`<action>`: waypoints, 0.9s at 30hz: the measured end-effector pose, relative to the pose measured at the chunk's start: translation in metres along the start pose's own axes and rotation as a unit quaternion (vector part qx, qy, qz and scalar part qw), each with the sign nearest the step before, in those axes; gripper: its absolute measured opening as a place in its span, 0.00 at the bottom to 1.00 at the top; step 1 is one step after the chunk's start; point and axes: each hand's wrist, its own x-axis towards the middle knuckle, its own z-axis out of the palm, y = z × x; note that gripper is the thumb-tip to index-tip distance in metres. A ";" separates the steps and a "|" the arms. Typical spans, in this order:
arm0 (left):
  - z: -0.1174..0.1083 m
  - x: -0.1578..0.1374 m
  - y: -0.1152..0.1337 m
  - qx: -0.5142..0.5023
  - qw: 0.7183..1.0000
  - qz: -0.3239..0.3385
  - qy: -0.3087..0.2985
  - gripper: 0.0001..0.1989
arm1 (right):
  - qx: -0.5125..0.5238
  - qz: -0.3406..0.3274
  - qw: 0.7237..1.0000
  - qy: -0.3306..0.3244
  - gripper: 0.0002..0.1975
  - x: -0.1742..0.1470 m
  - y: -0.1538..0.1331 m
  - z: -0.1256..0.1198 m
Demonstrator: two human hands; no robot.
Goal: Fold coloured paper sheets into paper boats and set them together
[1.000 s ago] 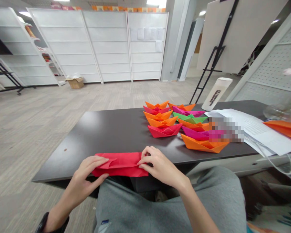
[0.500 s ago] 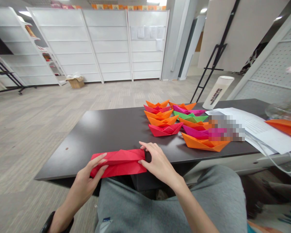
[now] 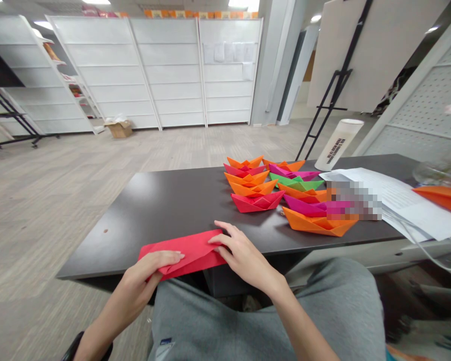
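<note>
A folded sheet of red paper (image 3: 195,246) lies along the near edge of the dark table, its front part reaching over the edge. My left hand (image 3: 146,271) grips its left end, fingers on top and the thumb below at the near side. At the right end my right hand (image 3: 240,250) has its thumb and fingers on the paper, with the index finger stretched past the far edge. Beyond my hands stand folded paper boats in two rows, with a red boat (image 3: 257,201) and an orange boat (image 3: 319,221) nearest.
The dark table (image 3: 165,200) also bears white printed sheets (image 3: 398,195), a white cable (image 3: 409,233), a white cylinder (image 3: 338,145) with lettering and an orange paper piece (image 3: 441,198) at the right. A blurred patch covers part of the right row. My legs are under the table edge.
My left hand has slid right and its fingers now lie over the paper. The raised top flap has been pressed flatter, and the right fingers have come further onto the sheet.
</note>
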 end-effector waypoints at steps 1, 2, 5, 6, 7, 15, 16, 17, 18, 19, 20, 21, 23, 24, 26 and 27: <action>-0.002 0.000 0.002 -0.008 1.000 -0.011 0.003 0.14 | 0.020 0.009 1.000 0.013 0.18 0.000 0.000 0.000; -0.003 0.001 0.004 -0.016 1.000 -0.020 0.007 0.14 | 0.043 0.022 0.998 0.028 0.21 0.001 0.000 0.001; -0.007 0.001 0.009 -0.043 0.998 -0.047 0.007 0.13 | 0.130 0.068 0.987 0.060 0.30 0.003 -0.001 0.002; -0.008 0.001 0.011 -0.048 0.997 -0.063 0.005 0.13 | 0.156 0.080 0.982 0.063 0.32 0.004 -0.003 0.002; -0.009 0.000 0.011 -0.051 0.995 -0.084 0.004 0.12 | 0.180 0.086 0.978 0.066 0.32 0.004 -0.004 0.003; -0.004 -0.005 0.010 -0.200 0.943 -0.253 0.078 0.11 | 0.264 0.058 0.960 0.078 0.07 0.007 -0.016 -0.004; -0.004 -0.004 0.010 -0.217 0.938 -0.259 0.079 0.11 | 0.272 0.051 0.958 0.075 0.05 0.007 -0.016 -0.005; -0.004 -0.004 0.010 -0.226 0.935 -0.264 0.077 0.11 | 0.284 0.047 0.955 0.075 0.05 0.007 -0.017 -0.005; -0.004 -0.003 0.010 -0.229 0.933 -0.267 0.073 0.12 | 0.298 0.048 0.950 0.077 0.04 0.008 -0.017 -0.004; -0.005 -0.002 0.009 -0.224 0.935 -0.266 0.068 0.12 | 0.311 0.052 0.946 0.079 0.04 0.008 -0.017 -0.003; -0.005 -0.002 0.008 -0.211 0.940 -0.262 0.065 0.13 | 0.321 0.059 0.942 0.082 0.04 0.008 -0.017 -0.002; -0.006 -0.001 0.007 -0.195 0.944 -0.258 0.063 0.15 | 0.330 0.066 0.938 0.084 0.04 0.007 -0.018 -0.002; -0.006 0.000 0.006 -0.186 0.945 -0.263 0.058 0.17 | 0.341 0.069 0.933 0.088 0.06 0.007 -0.019 -0.001; -0.005 0.000 0.005 -0.198 0.940 -0.273 0.055 0.18 | 0.340 0.063 0.934 0.084 0.06 0.006 -0.019 -0.002; -0.004 0.000 0.005 -0.239 0.923 -0.297 0.054 0.18 | 0.330 0.039 0.941 0.058 0.06 0.005 -0.021 -0.005; -0.003 0.001 0.005 -0.257 0.915 -0.306 0.056 0.18 | 0.327 0.024 0.944 0.039 0.07 0.004 -0.021 -0.007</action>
